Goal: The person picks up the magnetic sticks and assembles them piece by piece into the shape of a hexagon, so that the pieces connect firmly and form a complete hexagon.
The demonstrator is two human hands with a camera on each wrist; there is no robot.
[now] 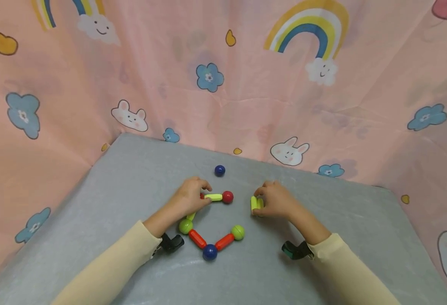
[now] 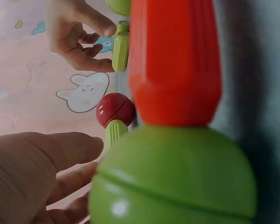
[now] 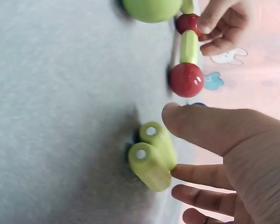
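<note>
Right grip (image 1: pixel 278 201) spread round two yellow-green rods (image 3: pixel 154 161), toward far edge of surface (image 1: pixel 143 165) | left grip (image 1: pixel 187 195) spread at red ball (image 3: pixel 183 23) | I judge: rods may skid apart if one finger pushes alone

Cream sleeves (image 1: pixel 107 264), black wrist cameras (image 1: pixel 173 243)

The ball-and-rod chain (image 1: pixel 197 239) bars the left and near ways; a gap opens on the right between its red end ball (image 1: pixel 227 197) and green end ball (image 1: pixel 238 232), with two yellow-green rods (image 1: pixel 254 204) farther right.
</note>
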